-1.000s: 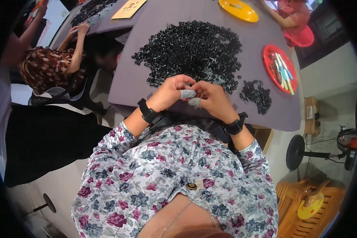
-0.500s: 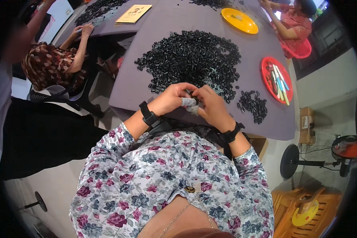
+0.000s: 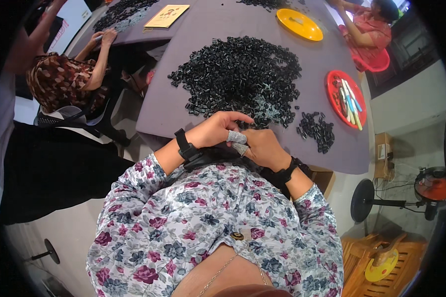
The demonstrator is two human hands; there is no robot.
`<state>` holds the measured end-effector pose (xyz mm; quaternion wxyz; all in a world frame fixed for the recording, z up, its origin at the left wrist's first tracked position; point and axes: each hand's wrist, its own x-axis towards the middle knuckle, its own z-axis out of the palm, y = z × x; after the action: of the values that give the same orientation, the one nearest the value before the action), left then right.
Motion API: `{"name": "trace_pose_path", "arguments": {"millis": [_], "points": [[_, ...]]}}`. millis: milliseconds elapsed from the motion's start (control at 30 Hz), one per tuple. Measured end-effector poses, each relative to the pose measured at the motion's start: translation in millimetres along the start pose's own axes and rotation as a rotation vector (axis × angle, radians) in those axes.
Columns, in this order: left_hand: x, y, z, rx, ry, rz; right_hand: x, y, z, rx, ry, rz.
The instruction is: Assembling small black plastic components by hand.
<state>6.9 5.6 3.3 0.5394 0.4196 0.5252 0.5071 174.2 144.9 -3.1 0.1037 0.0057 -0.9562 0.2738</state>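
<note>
Hands (image 3: 238,138) together, grey table (image 3: 208,29), black parts heap (image 3: 243,74), white floor (image 3: 64,237)

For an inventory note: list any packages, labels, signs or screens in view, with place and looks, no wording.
Yellow printed card: flat on the far grey table, rectangular, tan-yellow with a dark picture.
Cardboard box: on the floor right of the table, brown, small pale label.
White board: top left, partly hidden.
</note>
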Motion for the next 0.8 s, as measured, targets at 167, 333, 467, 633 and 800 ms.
{"name": "trace_pose_path", "arguments": {"millis": [167, 333, 467, 633, 800], "points": [[7.5, -0.6, 2.2, 0.073, 0.136, 0.112, 2.0, 0.5, -15.4, 0.06, 0.163, 0.108], [-1.7, -2.9, -16.8, 0.702, 0.296, 0.181, -18.0, 22.2, -47.6, -0.239, 0.195, 0.448], [-6.2, -4.7, -24.3, 0.866, 0.332, 0.219, -55.3, 58.8, -74.6, -0.248, 0.308, 0.627], [-2.1, 5.5, -27.9, 0.964, 0.365, 0.145, -84.9, 78.2, -83.9, -0.222, 0.486, 0.809], [-0.8, 5.1, -33.0, 1.067, 0.352, 0.141, -80.2, 66.6, -77.1, -0.055, 0.574, 0.65]]}}
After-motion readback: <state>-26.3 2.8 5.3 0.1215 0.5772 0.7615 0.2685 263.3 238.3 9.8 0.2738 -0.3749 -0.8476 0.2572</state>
